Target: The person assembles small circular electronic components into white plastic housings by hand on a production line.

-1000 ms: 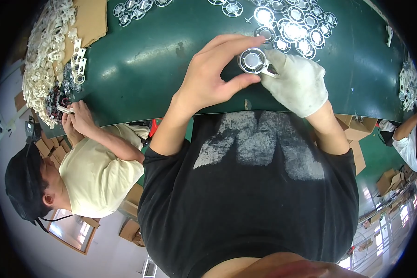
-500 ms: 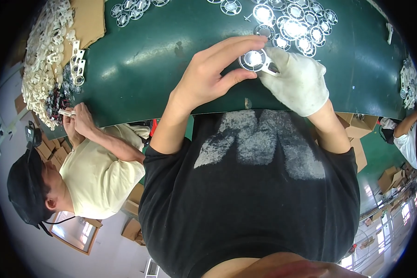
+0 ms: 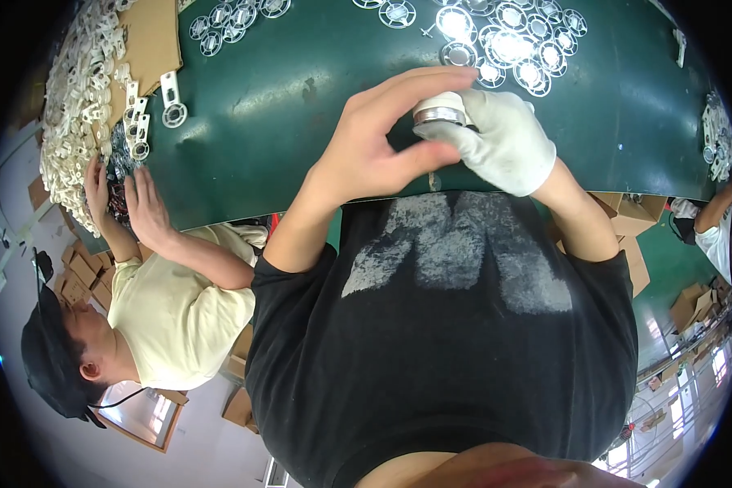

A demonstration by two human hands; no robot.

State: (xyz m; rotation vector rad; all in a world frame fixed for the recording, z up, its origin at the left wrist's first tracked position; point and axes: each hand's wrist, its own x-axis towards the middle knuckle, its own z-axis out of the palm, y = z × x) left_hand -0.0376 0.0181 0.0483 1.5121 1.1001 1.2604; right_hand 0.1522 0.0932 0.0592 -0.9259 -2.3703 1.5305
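Observation:
My right hand, in a white glove, grips a small round part with a silvery metal rim and a white top, seen nearly edge-on. The gloved thumb lies along its near side. Bare, my left hand curves around the part with thumb and fingers apart, one above and one below it. A gap shows between its palm and the part; whether its fingertips touch the part or the glove I cannot tell. Beyond my hands, several round spoked discs with shiny centres lie on the green table.
More discs lie at the far left. A large heap of white parts is beside cardboard, with a loose white part near it. A co-worker sits on my left. Cardboard boxes stand below the table's right side.
The round part has turned from face-up to nearly edge-on in my gloved hand. The co-worker's hands have moved apart, and a white part now lies on the table near the cardboard.

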